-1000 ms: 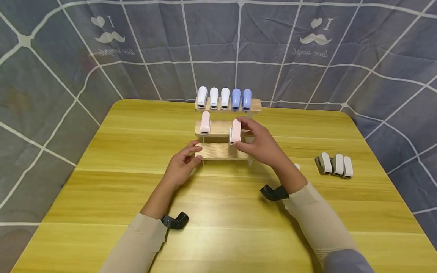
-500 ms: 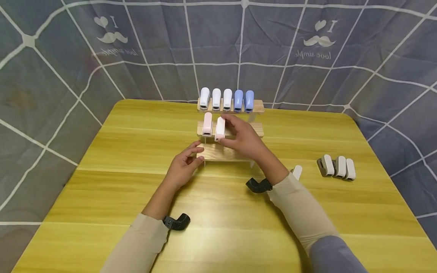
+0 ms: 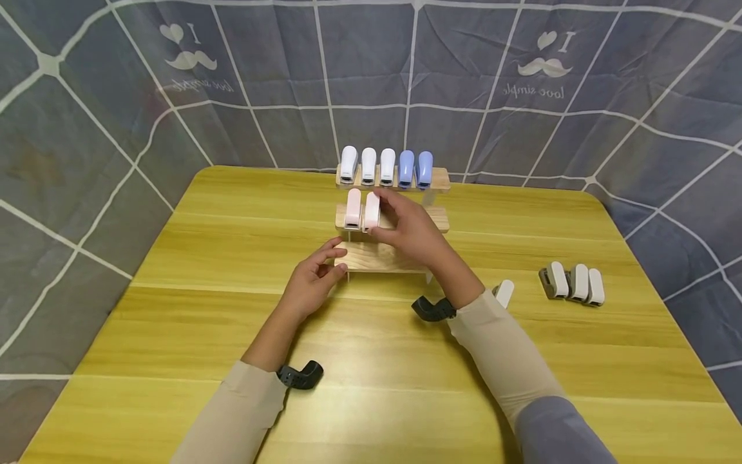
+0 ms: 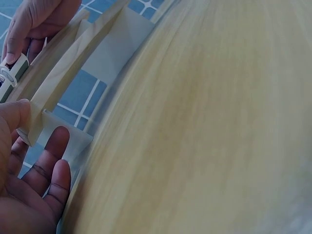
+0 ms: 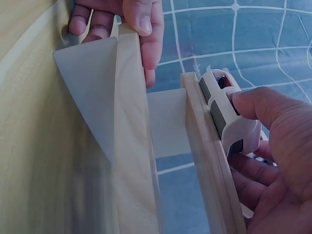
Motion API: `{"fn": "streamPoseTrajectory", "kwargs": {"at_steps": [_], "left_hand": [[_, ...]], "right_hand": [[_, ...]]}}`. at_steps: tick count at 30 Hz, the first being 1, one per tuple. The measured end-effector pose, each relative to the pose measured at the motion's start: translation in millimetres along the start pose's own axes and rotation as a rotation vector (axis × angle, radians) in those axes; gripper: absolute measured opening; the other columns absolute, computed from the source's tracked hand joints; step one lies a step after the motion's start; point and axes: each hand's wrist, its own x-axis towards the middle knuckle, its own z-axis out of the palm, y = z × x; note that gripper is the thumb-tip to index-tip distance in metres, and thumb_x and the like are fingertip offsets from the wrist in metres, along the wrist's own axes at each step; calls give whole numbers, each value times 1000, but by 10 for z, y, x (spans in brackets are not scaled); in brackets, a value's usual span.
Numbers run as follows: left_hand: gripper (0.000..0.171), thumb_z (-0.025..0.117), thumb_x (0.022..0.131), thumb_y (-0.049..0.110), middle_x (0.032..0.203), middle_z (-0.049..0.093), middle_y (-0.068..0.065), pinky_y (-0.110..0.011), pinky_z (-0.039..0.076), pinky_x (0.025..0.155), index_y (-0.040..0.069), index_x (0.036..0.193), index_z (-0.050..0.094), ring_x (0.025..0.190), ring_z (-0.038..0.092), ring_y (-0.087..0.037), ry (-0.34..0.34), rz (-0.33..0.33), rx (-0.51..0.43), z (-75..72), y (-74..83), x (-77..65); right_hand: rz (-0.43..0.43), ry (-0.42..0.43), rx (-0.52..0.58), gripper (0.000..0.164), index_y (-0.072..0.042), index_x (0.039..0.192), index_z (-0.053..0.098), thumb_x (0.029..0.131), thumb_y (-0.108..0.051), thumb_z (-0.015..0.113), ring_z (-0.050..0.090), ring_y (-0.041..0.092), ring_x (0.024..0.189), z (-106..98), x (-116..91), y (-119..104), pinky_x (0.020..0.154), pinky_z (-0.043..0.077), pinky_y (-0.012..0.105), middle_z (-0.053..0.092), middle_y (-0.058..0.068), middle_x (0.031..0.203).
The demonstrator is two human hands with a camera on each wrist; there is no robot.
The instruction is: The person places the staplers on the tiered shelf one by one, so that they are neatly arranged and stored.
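Note:
On the middle tier of a three-tier wooden stand (image 3: 379, 258) stands a pale pink stapler (image 3: 353, 207). Just right of it, my right hand (image 3: 414, 232) pinches a second pink stapler (image 3: 371, 209) between thumb and fingers. From the right wrist view, this held stapler (image 5: 224, 112) has its grey underside right at the board. My left hand (image 3: 306, 287) grips the left end of the lowest tier; the left wrist view has its thumb on the board (image 4: 68, 68) and fingers beneath. White staplers (image 3: 368, 165) and two blue staplers (image 3: 406, 169) fill the top tier.
Several white-topped staplers with grey bases (image 3: 570, 283) lie on the table (image 3: 371, 386) at the right. Another white stapler (image 3: 504, 293) lies beside my right forearm, partly hidden. A grey checked cloth (image 3: 371, 71) hangs behind the table and along both sides.
My right hand has carried the second pink stapler leftward and down onto the middle tier, beside the first one. My left hand has stayed on the stand.

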Motion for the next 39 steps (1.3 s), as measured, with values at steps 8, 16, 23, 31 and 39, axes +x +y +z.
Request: {"fn": "streamPoseTrajectory", "kwargs": {"at_steps": [8,16,23,31,39], "left_hand": [[29,66,98,20,151,45,9,-26,48,87,10,125,66,123,55,-18,2,6,2,1,12,-4],[31,63,99,11,154,42,-4,-21,45,84,0,127,63,125,53,-25,-11,-32,0,-10,347,-117],[31,63,99,9,154,42,-8,-19,45,82,-2,128,62,122,55,-27,-16,-32,-1,-11,407,-138],[33,62,99,9,154,41,-9,-18,45,78,-4,129,61,106,59,-27,-21,-12,-1,-18,399,-138],[32,62,99,9,154,41,-10,-19,45,79,-4,129,61,114,58,-28,-21,-7,5,-10,394,-138]], "right_hand": [[-4,41,6,67,-6,147,45,90,-17,76,52,18,129,6,-8,13,106,39,29,58,9,137],[-69,77,34,62,-6,143,48,89,-16,77,54,16,124,45,-7,56,102,42,27,59,8,133],[-36,113,-11,63,-10,143,50,88,-22,78,56,15,121,89,-14,45,101,43,29,61,7,131],[-30,141,-56,60,-14,140,52,87,-24,78,55,13,121,118,-29,29,103,41,31,62,4,131],[-42,149,-95,61,-11,141,51,87,-24,78,55,16,122,120,-21,33,105,39,32,61,6,132]]}}
